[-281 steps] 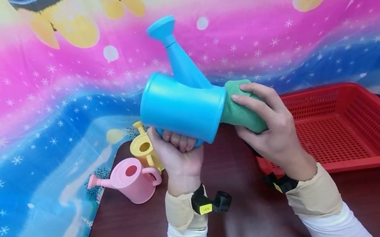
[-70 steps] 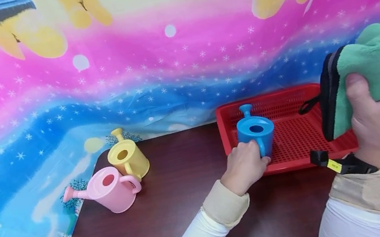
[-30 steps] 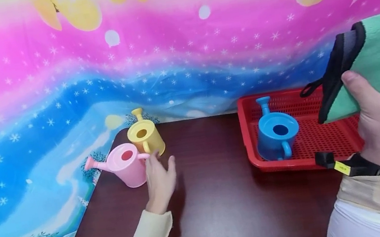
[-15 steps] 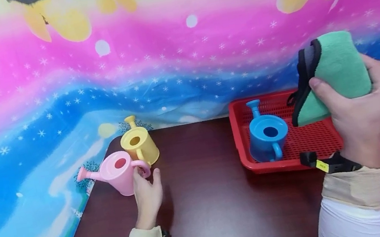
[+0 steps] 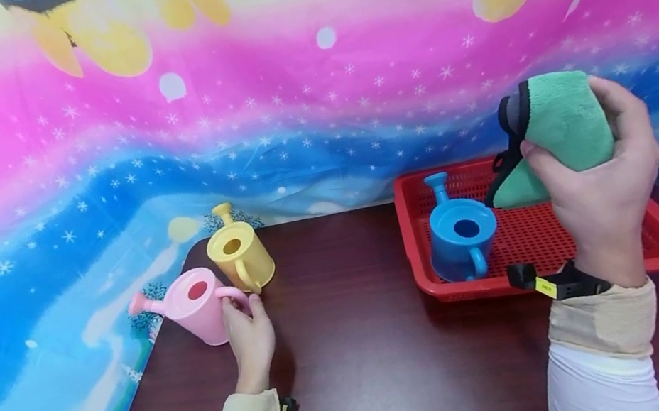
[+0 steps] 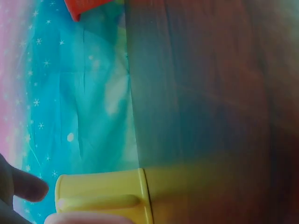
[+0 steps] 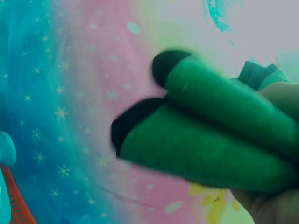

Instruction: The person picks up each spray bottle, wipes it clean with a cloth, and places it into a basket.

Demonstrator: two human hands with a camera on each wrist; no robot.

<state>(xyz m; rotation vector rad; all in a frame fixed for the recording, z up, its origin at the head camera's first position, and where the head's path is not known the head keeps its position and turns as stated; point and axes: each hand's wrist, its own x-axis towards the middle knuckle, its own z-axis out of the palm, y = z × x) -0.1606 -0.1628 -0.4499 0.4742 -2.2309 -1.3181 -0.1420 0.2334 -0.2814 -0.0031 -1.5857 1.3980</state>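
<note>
Pink watering can (image 5: pixel 195 318): head view puts it at 8 o'clock, over the far-left part of the dark surface (image 5: pixel 353 353), spout toward 9, handle toward 3–4. Can't tell if its base is fully down. Left hand (image 5: pixel 251 340) is on that handle; head view shows fingers through the loop and thumb outside, pinching it. Left wrist view doesn't settle the grip: one blurred digit (image 6: pixel 30 187) at 8 o'clock, plus a pink strip on the bottom edge, handle or finger, can't tell. What it does add: a close side view of the yellow can (image 6: pixel 103 186) at 7 o'clock with its handle facing the camera, and a red corner at 11. In head view the yellow can stands near the pink one, toward its 1–2 o'clock. Right hand (image 5: pixel 605 208) grips a folded green cloth (image 5: pixel 571 117) at 3 o'clock in head view, held up in front of the red basket (image 5: pixel 535 237), thumb on one side, fingers on the other. Right wrist view gives the cloth end-on: two thick green folds with dark edging, which head view doesn't show. It also catches slivers of blue and red at 8–9 o'clock. Only head view has the whole blue can (image 5: pixel 462 249): upright inside the basket, at its 9 o'clock end, spout toward 11.
</note>
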